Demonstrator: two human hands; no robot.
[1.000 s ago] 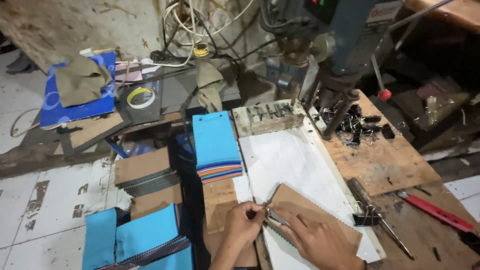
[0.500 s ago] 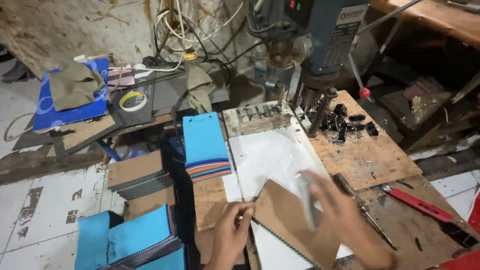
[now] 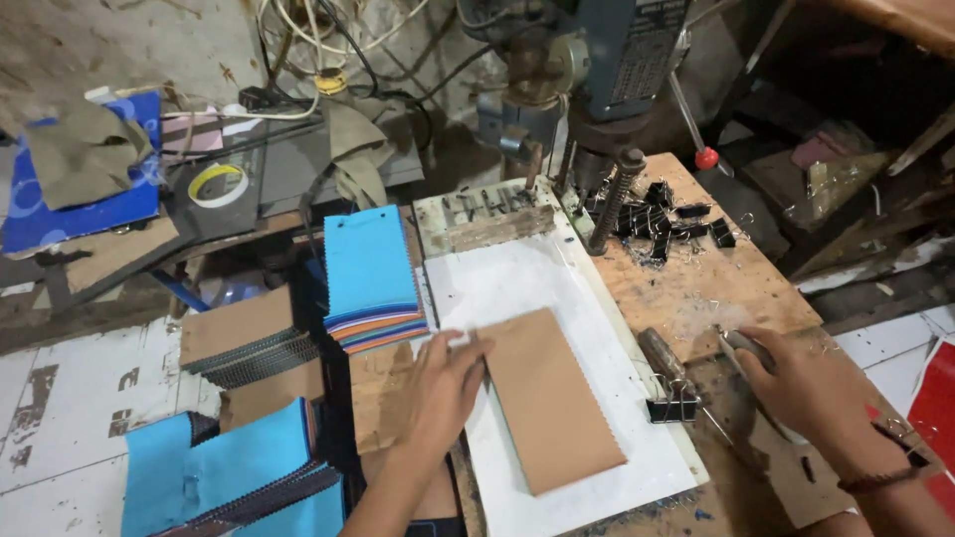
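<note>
A brown-covered booklet (image 3: 550,398) lies flat on the white sheet (image 3: 517,283) of the work board. My left hand (image 3: 445,386) rests on the booklet's left edge, fingers spread over it. Off to the right, my right hand (image 3: 806,383) is over the wooden bench and closed around a thin metal tool (image 3: 738,344) whose tip points up-left. A black binder clip (image 3: 673,406) and a dark-handled awl (image 3: 662,356) lie between the two hands.
A drill press (image 3: 587,70) stands at the back with a heap of black binder clips (image 3: 662,217) at its base. A stack with a blue cover (image 3: 370,273) sits left of the sheet. Brown stacks (image 3: 244,333) and blue stacks (image 3: 224,467) lie on the lower left.
The booklet was lifted and turned half a second ago and now lies flat on the white sheet. My right hand has moved right onto the bench with the metal tool.
</note>
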